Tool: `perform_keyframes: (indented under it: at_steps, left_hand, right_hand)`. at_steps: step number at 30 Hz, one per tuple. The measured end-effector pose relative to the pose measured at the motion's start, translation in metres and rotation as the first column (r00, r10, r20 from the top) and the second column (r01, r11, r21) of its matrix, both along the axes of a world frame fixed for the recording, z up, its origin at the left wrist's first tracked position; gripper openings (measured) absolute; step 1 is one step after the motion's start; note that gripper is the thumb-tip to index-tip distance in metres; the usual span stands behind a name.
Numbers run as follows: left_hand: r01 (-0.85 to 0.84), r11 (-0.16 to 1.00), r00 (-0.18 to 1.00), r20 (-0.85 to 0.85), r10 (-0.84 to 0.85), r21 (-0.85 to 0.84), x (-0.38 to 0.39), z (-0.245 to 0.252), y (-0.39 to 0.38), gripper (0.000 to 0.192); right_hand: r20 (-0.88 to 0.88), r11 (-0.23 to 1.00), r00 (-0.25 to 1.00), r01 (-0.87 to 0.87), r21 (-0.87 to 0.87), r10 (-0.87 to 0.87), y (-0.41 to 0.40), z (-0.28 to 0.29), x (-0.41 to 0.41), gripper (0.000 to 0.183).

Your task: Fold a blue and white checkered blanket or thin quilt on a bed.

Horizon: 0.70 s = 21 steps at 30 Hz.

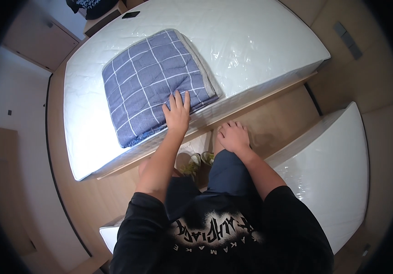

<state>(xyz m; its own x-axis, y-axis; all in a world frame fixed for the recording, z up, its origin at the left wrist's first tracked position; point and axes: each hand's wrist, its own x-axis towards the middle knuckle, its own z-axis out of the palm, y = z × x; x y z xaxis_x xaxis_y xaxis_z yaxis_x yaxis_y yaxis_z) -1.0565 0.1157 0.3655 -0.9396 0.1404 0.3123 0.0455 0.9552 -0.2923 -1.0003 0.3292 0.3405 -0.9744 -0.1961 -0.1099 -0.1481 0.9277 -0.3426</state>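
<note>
A folded blue quilt with a white grid pattern and a grey striped edge (151,78) lies on a plastic-wrapped white mattress (251,44). My left hand (178,111) rests on the quilt's near edge, fingers apart, gripping nothing. My right hand (234,136) lies on my right knee, just below the bare edge of the bed, with no object visible in it. The underside of the quilt shows a darker blue patterned fabric.
A black phone (131,15) lies at the mattress's far left, near a wooden cabinet (103,22) with a black item on it. Behind me stands a second wrapped mattress (333,171). Shoes (191,164) are on the floor between the beds.
</note>
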Motion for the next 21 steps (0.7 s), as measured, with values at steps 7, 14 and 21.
perform_keyframes:
  at_steps: [7, 14, 21]
  left_hand:
    - [0.138, 0.989, 0.990, 0.016, -0.139, 0.052, -0.014, 0.013, -0.016, 0.048]
    - [0.183, 0.974, 0.983, -0.011, -0.183, 0.135, -0.013, 0.028, -0.026, 0.031]
    - [0.315, 0.816, 0.936, -0.014, -0.352, 0.485, 0.082, 0.077, -0.059, 0.052]
  right_hand:
    - [0.002, 1.000, 1.000, 0.010, 0.027, -0.010, -0.001, 0.001, -0.002, 0.040]
    - [0.028, 1.000, 1.000, 0.006, 0.018, -0.007, -0.002, 0.007, -0.006, 0.040]
    - [0.117, 0.999, 0.993, 0.039, -0.037, -0.035, 0.020, 0.035, -0.023, 0.041]
